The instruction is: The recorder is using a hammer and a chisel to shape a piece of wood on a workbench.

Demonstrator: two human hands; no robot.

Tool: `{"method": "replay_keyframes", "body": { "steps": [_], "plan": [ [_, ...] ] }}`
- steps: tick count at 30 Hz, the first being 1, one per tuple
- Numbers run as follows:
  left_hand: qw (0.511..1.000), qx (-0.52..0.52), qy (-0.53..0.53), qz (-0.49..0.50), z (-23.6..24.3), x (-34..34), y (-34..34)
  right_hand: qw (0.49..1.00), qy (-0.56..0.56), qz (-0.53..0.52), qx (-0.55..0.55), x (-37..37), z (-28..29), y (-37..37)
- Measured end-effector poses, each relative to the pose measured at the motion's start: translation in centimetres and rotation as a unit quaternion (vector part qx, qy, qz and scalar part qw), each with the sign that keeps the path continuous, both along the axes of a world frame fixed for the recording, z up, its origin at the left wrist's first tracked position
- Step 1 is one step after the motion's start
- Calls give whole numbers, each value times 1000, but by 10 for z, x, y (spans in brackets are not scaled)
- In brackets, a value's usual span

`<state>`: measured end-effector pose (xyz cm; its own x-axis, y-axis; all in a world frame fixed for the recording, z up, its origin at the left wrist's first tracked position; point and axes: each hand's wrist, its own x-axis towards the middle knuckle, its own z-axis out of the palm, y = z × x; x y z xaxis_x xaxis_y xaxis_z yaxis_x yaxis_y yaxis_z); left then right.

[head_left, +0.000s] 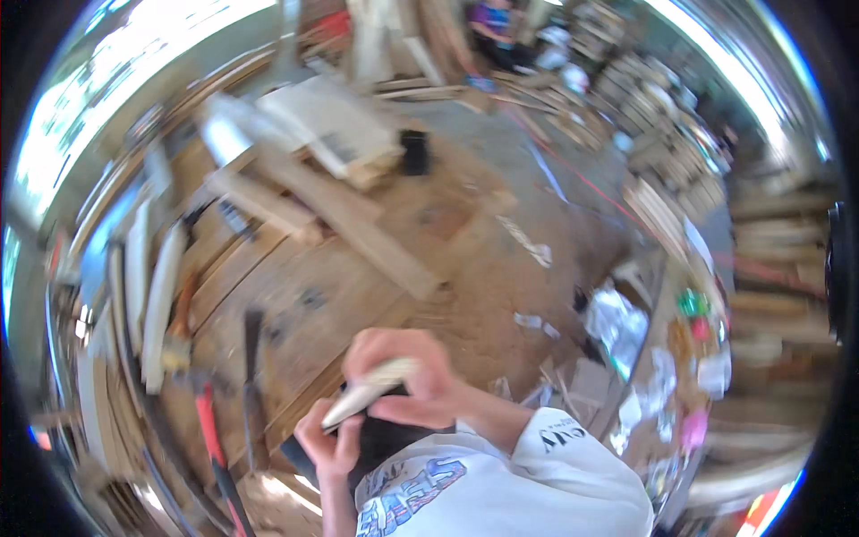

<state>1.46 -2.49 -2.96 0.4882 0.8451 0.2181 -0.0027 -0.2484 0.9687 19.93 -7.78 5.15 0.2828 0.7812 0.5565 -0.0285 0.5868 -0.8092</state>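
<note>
In front of my body I hold a small pale piece of wood [365,394], tilted, with a narrow lower end. My left hand [331,443] closes on that lower end with thumb and fingers. Wrapped about the upper end is my right hand [412,371], partly hiding it. Motion blur hides the finer shape of the piece. To the left on the wooden workbench [304,345] lie a hammer [210,421] with a red and black handle and a long dark tool [253,385], perhaps a chisel.
Long boards [335,210] and a thick pale slab [327,121] cover the bench's far part, beside a black object [414,152]. Curved pale wooden pieces [161,309] line the left. Plastic bags [616,322] and scraps lie right. Another person [497,31] sits far off near wood piles.
</note>
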Motion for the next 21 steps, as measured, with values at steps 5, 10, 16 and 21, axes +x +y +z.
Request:
{"method": "replay_keyframes", "body": {
  "steps": [5, 10, 16, 21],
  "plan": [
    [999, -24, 43, -11, -10, -6, -2, 993, -34, -102, -47, -9, -14, -9],
    [998, -35, 42, 10, -22, -17, -6, 992, -70, -83, -64, -8, -18, -5],
    [997, -47, 55, 12, -26, -21, -9, 993, -22, -97, -70, -15, -17, 0],
    [993, -107, 45, 8, -29, -12, -7, 984, -14, -134, -118, -7, -18, 2]
  ]
}}
